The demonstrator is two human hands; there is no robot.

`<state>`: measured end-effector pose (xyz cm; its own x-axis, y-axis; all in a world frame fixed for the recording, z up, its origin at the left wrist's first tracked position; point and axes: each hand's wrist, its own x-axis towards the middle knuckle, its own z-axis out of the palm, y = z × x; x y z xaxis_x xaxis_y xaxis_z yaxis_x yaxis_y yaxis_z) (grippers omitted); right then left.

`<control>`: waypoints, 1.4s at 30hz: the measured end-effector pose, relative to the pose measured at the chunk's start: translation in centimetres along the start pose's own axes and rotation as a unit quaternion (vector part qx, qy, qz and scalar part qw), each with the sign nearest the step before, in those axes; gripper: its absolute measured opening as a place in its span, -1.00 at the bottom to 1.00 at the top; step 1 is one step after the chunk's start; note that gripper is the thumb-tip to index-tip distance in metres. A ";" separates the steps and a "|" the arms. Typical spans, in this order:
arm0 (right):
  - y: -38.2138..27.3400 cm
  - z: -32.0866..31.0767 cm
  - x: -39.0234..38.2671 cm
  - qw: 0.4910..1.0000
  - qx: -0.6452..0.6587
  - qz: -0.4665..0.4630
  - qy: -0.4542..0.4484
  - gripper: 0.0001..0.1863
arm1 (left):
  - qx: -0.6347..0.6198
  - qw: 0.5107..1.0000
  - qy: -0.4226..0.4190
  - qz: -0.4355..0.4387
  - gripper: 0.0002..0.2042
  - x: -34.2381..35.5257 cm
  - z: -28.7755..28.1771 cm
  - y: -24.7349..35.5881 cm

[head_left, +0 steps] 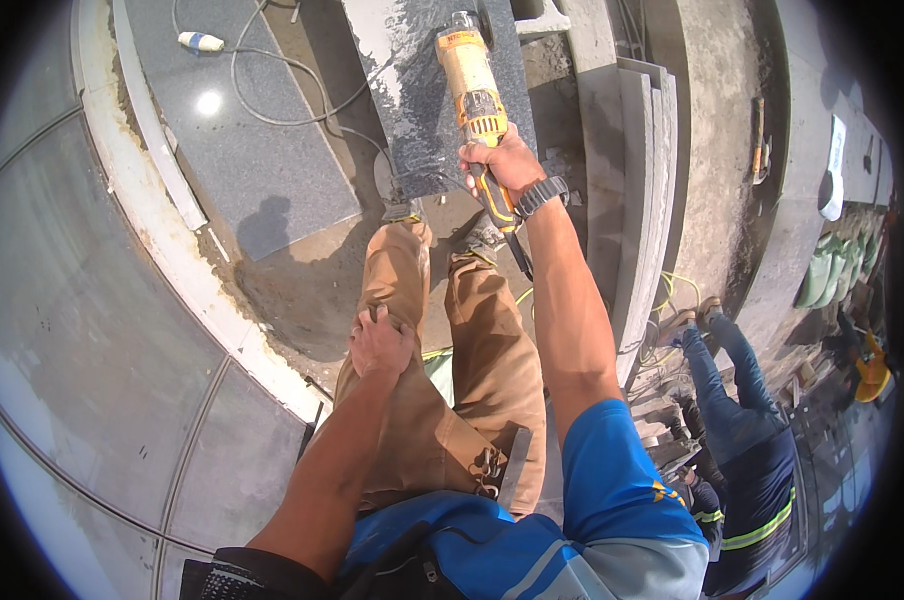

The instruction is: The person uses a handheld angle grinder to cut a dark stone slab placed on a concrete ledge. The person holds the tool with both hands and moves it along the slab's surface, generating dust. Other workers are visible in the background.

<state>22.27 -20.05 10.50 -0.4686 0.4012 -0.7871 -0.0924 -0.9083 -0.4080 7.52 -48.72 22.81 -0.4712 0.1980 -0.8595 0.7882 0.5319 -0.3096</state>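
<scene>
My right hand (509,165) is closed round the rear handle of a yellow-and-black angle grinder (472,85). The tool points away from me, its head over the far part of a dark stone slab (422,125) with whitish dusty patches. Whether the disc touches the slab or spins, I cannot tell. A black cord leaves the handle beside my wrist. My left hand (382,343) lies over my left knee on the brown trousers (397,270), fingers spread and holding nothing.
A grey slab (262,160) lies at the left, crossed by a cable with a white-and-blue connector (201,41). Long stone strips (637,200) stand at the right. Farther right are a hammer-like tool (759,140), a yellow hose (680,283) and a person in dark clothing (757,460).
</scene>
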 end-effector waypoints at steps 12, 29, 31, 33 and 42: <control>-2.1 -0.2 3.7 0.999 -0.016 -0.027 -0.037 -0.66 | -0.008 1.000 0.007 0.002 -0.38 -0.1 0.3 0.1; 1.4 -0.4 -1.0 1.000 0.008 0.006 0.007 -0.28 | 0.003 1.000 -0.004 0.000 -0.37 0.1 -0.8 0.4; 1.7 -0.2 -1.6 1.000 0.007 0.010 0.019 -0.34 | 0.002 1.000 -0.006 -0.005 -0.37 0.1 -1.1 0.5; 1.8 -0.3 -1.9 1.000 0.010 0.010 0.023 -0.37 | 0.002 1.000 -0.010 -0.005 -0.38 0.1 -1.2 0.6; 0.8 0.0 -0.4 1.000 0.018 -0.005 0.002 -0.40 | 0.000 1.000 -0.003 -0.007 -0.36 -0.1 -0.9 0.6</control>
<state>22.41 -20.90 10.44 -0.4642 0.4102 -0.7850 -0.1287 -0.9081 -0.3984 7.68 -47.69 23.03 -0.4799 0.1851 -0.8576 0.7816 0.5342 -0.3221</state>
